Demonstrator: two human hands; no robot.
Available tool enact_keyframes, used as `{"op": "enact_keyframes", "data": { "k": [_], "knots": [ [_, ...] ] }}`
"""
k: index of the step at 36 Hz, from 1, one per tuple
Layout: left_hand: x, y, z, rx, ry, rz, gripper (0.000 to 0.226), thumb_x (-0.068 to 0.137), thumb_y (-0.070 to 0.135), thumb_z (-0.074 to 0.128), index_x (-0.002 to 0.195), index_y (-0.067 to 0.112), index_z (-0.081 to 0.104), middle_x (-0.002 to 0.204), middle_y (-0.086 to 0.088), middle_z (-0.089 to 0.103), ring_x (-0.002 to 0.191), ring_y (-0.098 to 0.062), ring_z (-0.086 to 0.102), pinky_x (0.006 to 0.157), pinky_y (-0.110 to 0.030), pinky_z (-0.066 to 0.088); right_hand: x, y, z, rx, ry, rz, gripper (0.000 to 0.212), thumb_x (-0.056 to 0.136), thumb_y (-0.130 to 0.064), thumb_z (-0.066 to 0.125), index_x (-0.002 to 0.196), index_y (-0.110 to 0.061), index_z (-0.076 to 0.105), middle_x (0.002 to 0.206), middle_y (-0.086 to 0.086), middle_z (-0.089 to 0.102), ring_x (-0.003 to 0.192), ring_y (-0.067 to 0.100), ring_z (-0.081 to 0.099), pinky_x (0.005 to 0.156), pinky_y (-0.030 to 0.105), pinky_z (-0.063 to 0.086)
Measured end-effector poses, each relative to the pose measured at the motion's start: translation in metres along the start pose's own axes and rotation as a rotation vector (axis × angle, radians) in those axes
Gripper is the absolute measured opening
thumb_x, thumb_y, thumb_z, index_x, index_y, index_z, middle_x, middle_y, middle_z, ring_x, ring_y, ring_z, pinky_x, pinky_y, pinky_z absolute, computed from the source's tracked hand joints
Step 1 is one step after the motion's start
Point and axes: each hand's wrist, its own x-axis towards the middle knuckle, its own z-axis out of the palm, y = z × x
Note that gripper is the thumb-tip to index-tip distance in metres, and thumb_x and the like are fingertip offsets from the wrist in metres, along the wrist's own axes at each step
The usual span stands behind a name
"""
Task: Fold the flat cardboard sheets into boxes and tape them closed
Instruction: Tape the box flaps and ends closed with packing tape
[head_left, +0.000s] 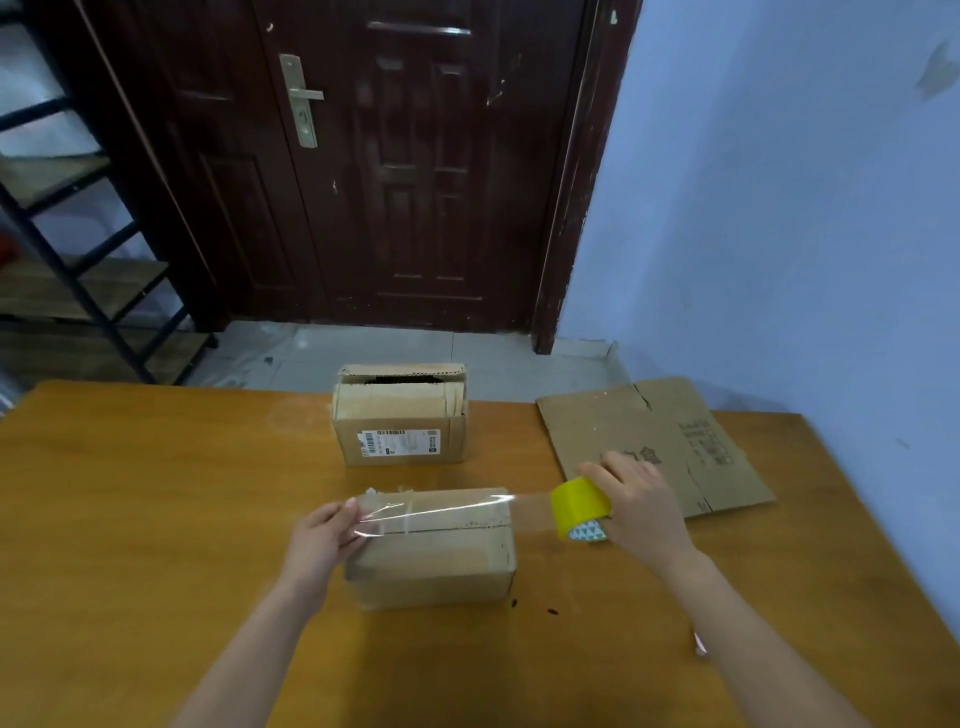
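Item in hand: a closed brown cardboard box (434, 551), set at lower centre of the frame on the orange-brown wooden table (156, 519), its top flaps folded shut and meeting at a seam along the top face. A strip of clear packing tape (441, 506) is stretched above that seam; its free end is pinched by the left hand (322, 540) at the box's left edge, while the yellow roll of tape (579, 506) is gripped by the right hand (641, 506) just past the box's right edge. The strip is judged not yet pressed down along its length, so sealing of this box is under way and not finished; older tape remnants are seen at the top left corner. Second item: a brown cardboard box with a printed white label (400, 415), at centre of the frame, farther back on the table; its top is open, and flat pieces of cardboard are seen stacked inside, with a dark gap behind them. Its closing is judged still to be done. Third item: a flat brown cardboard sheet with dark printed characters (654, 441), lying unfolded at right of centre, partly behind the right hand; folding and taping of it remain. Contents of the near box cannot be told, as it is shut.
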Motion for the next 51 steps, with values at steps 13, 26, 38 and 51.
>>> {"op": "enact_keyframes", "data": {
  "k": [13,26,38,51],
  "knots": [
    [0.013,-0.003,-0.01,-0.142,0.034,-0.022,0.024,0.097,0.015,0.049,0.084,-0.003,0.058,0.08,-0.016,0.072,0.081,-0.025,0.068,0.077,-0.033,0.056,-0.004,0.003,0.011,0.002,-0.152,-0.027,0.075,0.04,-0.006,0.089,0.103,-0.019,0.049,0.092,0.001,0.063,0.08,0.018,0.062,0.067,0.023,0.042],
    [0.016,-0.01,-0.006,-0.146,0.018,-0.037,0.028,0.097,0.011,0.048,0.073,-0.002,0.055,0.083,-0.023,0.065,0.086,-0.028,0.066,0.086,-0.035,0.051,0.01,-0.005,0.016,-0.352,-0.207,-0.023,0.066,0.031,0.013,0.075,0.087,-0.02,0.064,0.073,0.001,0.053,0.061,0.02,0.054,0.061,0.033,0.017],
    [0.025,-0.005,-0.024,-0.512,-0.071,-0.254,0.03,0.098,0.012,0.038,0.069,0.008,0.045,0.09,-0.032,0.065,0.075,-0.039,0.07,0.07,-0.047,0.056,0.017,-0.029,0.029,-0.308,-0.224,0.005,0.07,0.028,0.016,0.072,0.088,-0.017,0.06,0.072,0.004,0.049,0.061,0.024,0.052,0.061,0.035,0.005],
    [0.022,-0.004,-0.024,-0.612,-0.051,-0.303,0.035,0.098,0.012,0.036,0.064,0.008,0.043,0.084,-0.033,0.065,0.072,-0.042,0.069,0.064,-0.05,0.056,0.014,-0.04,0.044,-0.314,-0.257,0.009,0.07,0.023,0.013,0.078,0.085,-0.017,0.065,0.071,0.004,0.053,0.06,0.023,0.055,0.06,0.034,0.016]
  ]
}}
